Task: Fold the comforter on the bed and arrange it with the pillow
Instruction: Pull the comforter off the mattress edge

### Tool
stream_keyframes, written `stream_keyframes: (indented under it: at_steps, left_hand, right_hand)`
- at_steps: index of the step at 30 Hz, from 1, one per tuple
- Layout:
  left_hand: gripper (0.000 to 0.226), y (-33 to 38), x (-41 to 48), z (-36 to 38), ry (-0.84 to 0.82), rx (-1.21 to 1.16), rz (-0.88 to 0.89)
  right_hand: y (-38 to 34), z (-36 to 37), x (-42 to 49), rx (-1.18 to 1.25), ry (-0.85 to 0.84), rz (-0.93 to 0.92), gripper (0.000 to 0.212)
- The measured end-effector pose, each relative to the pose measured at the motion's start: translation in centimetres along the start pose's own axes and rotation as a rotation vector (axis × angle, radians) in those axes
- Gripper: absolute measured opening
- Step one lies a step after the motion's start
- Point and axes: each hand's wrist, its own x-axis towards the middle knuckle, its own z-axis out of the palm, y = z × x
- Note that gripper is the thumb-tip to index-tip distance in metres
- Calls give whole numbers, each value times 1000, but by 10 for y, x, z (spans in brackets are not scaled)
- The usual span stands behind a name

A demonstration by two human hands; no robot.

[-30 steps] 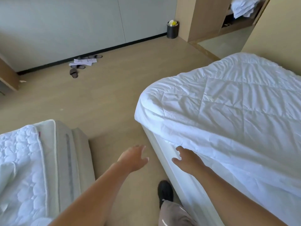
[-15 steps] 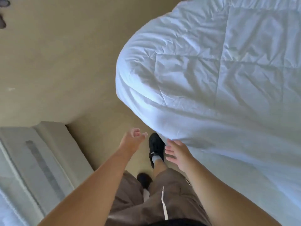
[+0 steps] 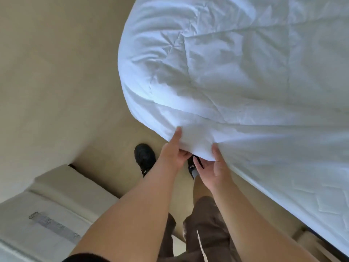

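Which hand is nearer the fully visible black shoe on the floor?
Left. The left hand pinches the corner of the white quilted comforter just right of the black shoe; the right hand holds it farther right.

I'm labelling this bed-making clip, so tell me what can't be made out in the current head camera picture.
1. Pillow: none shows in the head view; the comforter runs off the top and right edges.
2. Fingers of the left hand and right hand: their ends are tucked under the comforter corner they grip.
3. Right shoe: mostly behind both hands.
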Motion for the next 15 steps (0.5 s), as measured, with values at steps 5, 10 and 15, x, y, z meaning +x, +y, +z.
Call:
stream_keyframes:
  at_steps: [5,10,15]
  left_hand:
    - [50,22,-47,12,-163,-209,64]
    - [60,62,-104,36,-76,-302,97]
    - [47,104,-160,61,-74,-257,302]
  right_hand:
    - [2,25,-49,149,-123,-90,65]
    - [-19,52,-125,230,-181,-204,57]
    - [-34,76,-177,294,-180,-258,67]
